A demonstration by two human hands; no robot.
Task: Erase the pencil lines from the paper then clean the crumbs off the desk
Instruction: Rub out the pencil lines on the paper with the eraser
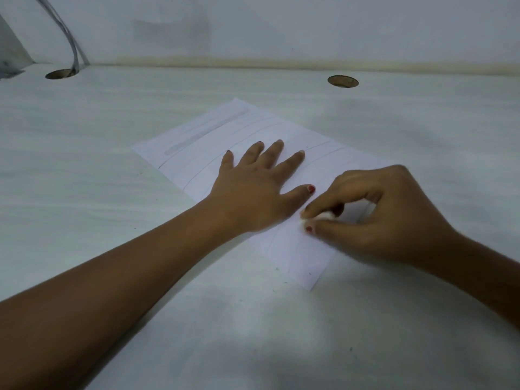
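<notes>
L hand (pixel 253 190) flat on paper (pixel 202 142); R hand (pixel 385 215) pinches eraser (pixel 323 216).

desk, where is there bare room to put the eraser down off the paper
Bare desk lies wide left of the paper, up to the left cable hole; another patch runs between the paper's far edge and the right cable hole. Crowded: the paper's near half, where the left hand presses and the right hand pinches the eraser.

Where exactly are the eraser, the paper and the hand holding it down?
eraser (pixel 323 215): head view, white tip pinched by the right hand (pixel 380 215).
paper (pixel 239 128): head view, bare far part of the sheet.
left hand (pixel 253 192): head view, back of the hand.
</notes>
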